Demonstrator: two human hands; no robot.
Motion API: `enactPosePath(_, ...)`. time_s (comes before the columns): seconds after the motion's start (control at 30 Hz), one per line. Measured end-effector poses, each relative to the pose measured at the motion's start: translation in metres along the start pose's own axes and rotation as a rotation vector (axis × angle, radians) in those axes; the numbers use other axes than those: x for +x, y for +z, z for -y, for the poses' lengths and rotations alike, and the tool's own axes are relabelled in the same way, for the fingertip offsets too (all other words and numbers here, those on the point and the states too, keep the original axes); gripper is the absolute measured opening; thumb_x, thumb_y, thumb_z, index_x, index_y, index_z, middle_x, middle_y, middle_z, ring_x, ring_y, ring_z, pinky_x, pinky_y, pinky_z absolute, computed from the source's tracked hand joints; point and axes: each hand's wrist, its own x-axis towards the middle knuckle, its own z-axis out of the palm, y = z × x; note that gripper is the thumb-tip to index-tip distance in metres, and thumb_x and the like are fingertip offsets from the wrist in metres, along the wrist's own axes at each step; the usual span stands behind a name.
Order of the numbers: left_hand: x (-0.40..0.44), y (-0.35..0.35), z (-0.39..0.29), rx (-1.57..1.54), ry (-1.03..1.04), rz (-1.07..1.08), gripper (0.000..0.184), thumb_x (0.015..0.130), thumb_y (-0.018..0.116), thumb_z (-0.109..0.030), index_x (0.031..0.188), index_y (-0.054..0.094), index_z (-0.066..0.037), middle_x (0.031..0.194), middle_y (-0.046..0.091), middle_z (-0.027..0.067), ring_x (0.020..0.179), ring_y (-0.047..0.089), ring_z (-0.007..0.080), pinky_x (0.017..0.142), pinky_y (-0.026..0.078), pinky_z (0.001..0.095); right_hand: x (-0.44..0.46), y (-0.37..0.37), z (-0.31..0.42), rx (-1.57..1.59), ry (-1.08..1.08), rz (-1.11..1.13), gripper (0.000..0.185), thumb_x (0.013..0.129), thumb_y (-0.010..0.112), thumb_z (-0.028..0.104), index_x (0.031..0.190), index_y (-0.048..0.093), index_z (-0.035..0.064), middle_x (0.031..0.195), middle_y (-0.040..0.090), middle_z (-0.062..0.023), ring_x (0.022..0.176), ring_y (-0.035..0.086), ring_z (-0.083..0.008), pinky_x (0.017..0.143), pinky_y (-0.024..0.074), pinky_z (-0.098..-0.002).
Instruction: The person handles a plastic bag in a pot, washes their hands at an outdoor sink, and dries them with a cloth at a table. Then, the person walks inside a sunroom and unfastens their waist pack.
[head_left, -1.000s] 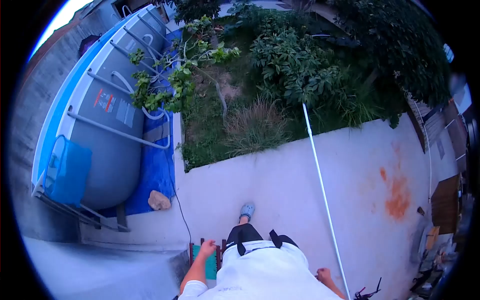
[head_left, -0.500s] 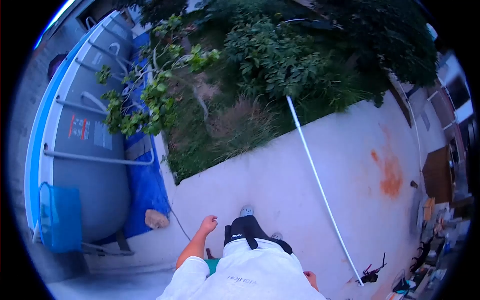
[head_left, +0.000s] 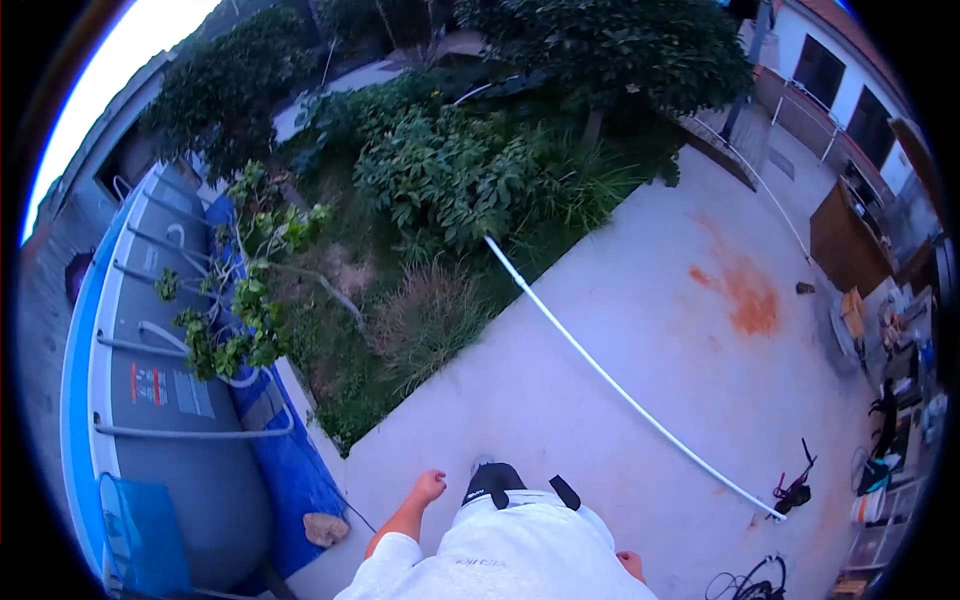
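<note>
My left hand point(head_left: 430, 486) hangs in front of my body on the left, over the pale concrete. Its fingers are loosely curled together, and I see nothing in them. My right hand point(head_left: 631, 565) shows low beside my white shirt point(head_left: 530, 550); most of its fingers are hidden, so its grip cannot be made out. Neither hand touches anything that I can see. A long white pole point(head_left: 610, 385) slants across the concrete to my right, its far end by the leafy bushes.
To the left stands a grey frame pool point(head_left: 190, 460) on a blue tarp point(head_left: 295, 470), with a blue net point(head_left: 150, 535) at its side. A rock point(head_left: 325, 529) lies on the tarp's edge. Ahead is a planted bed point(head_left: 430, 340). Dark cables point(head_left: 755, 580) and clutter line the right.
My view has tilted up and turned, showing more of the trees, sky and house. The pool and bed sit lower in view. Dark cables have appeared at the lower right.
</note>
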Motion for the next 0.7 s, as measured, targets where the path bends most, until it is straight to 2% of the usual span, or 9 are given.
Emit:
enactPosePath(0.07,-0.015,0.016,0.002,0.028,-0.016,0.029,0.038,0.065,0.054,-0.008,0.102,0.054,0.0,0.083,0.06,0.015,0.077,0.058,0.0222,0.07,0.045,0.0304,-0.002,-0.018,-0.004,-0.013,0.101,-0.035,0.029,0.066,0.061,0.019,0.085,0.06,-0.0028,0.076,0.061,-0.0138,0.073,0.058,-0.0198,0.065,0.0454,-0.0302)
enactPosePath(0.1,-0.022,0.024,0.003,0.042,-0.047,0.042,0.039,0.065,0.054,-0.008,0.103,0.054,-0.001,0.083,0.06,0.0147,0.076,0.058,0.0219,0.07,0.045,0.0305,-0.001,-0.025,-0.006,-0.003,0.094,-0.031,0.029,0.066,0.061,0.019,0.085,0.06,-0.0028,0.076,0.061,-0.0138,0.073,0.058,-0.0198,0.065,0.0454,-0.0302)
enactPosePath(0.17,-0.032,0.042,0.011,0.056,-0.071,0.047,0.039,0.064,0.055,-0.008,0.103,0.054,-0.001,0.083,0.06,0.0145,0.076,0.058,0.0217,0.069,0.045,0.0305,0.006,-0.042,-0.009,-0.073,0.043,-0.035,0.028,0.067,0.06,0.018,0.085,0.06,-0.0033,0.076,0.061,-0.0146,0.072,0.058,-0.0203,0.063,0.0466,-0.0311)
enactPosePath(0.3,-0.048,0.061,0.013,0.017,-0.171,0.08,0.041,0.065,0.055,-0.009,0.104,0.054,-0.001,0.087,0.06,0.0164,0.08,0.058,0.0238,0.073,0.045,0.0312,0.096,-0.058,-0.105,-0.163,-0.125,-0.001,0.02,0.068,0.057,0.011,0.082,0.06,-0.0037,0.076,0.06,-0.0155,0.069,0.059,-0.0235,0.058,0.0482,-0.0331)
enactPosePath(0.37,-0.052,0.066,0.015,0.097,-0.146,0.063,0.041,0.064,0.054,-0.009,0.104,0.054,-0.001,0.092,0.059,0.0181,0.084,0.057,0.0254,0.076,0.044,0.0311,0.103,-0.063,-0.11,0.08,-0.115,-0.005,0.016,0.07,0.053,0.004,0.084,0.057,-0.0036,0.074,0.057,-0.0155,0.062,0.059,-0.0271,0.047,0.0472,-0.0329)
enactPosePath(0.4,-0.053,0.068,0.013,0.1,-0.144,0.061,0.041,0.064,0.054,-0.009,0.104,0.054,-0.001,0.092,0.059,0.0181,0.084,0.057,0.0254,0.076,0.044,0.0311,0.104,-0.066,-0.111,0.084,-0.116,-0.004,0.016,0.07,0.053,0.004,0.084,0.057,-0.0036,0.074,0.057,-0.0155,0.062,0.059,-0.0271,0.047,0.0472,-0.0329)
enactPosePath(0.47,-0.054,0.07,0.008,0.106,-0.15,0.052,0.041,0.064,0.054,-0.009,0.104,0.054,-0.001,0.096,0.057,0.0186,0.089,0.056,0.0263,0.079,0.043,0.0311,0.102,-0.072,-0.105,0.25,0.094,-0.053,0.017,0.071,0.05,0.001,0.087,0.053,-0.0035,0.073,0.054,-0.0148,0.058,0.058,-0.0285,0.04,0.0437,-0.0311)
enactPosePath(0.6,-0.046,0.062,-0.016,0.154,-0.098,0.07,0.041,0.065,0.053,-0.01,0.105,0.053,-0.001,0.099,0.057,0.0181,0.092,0.054,0.0266,0.081,0.042,0.0315,0.118,-0.073,-0.119,0.361,0.109,-0.008,0.02,0.073,0.048,0.001,0.092,0.049,-0.0029,0.073,0.052,-0.0141,0.056,0.058,-0.028,0.036,0.0406,-0.0305)
enactPosePath(0.7,-0.034,0.047,-0.034,0.195,-0.052,0.086,0.04,0.065,0.053,-0.01,0.104,0.054,0.0,0.099,0.056,0.0179,0.092,0.054,0.0274,0.081,0.042,0.0318,0.094,-0.06,-0.107,0.443,0.174,-0.097,0.016,0.072,0.051,0.006,0.085,0.054,-0.0021,0.071,0.056,-0.0132,0.056,0.058,-0.024,0.041,0.0432,-0.0313)
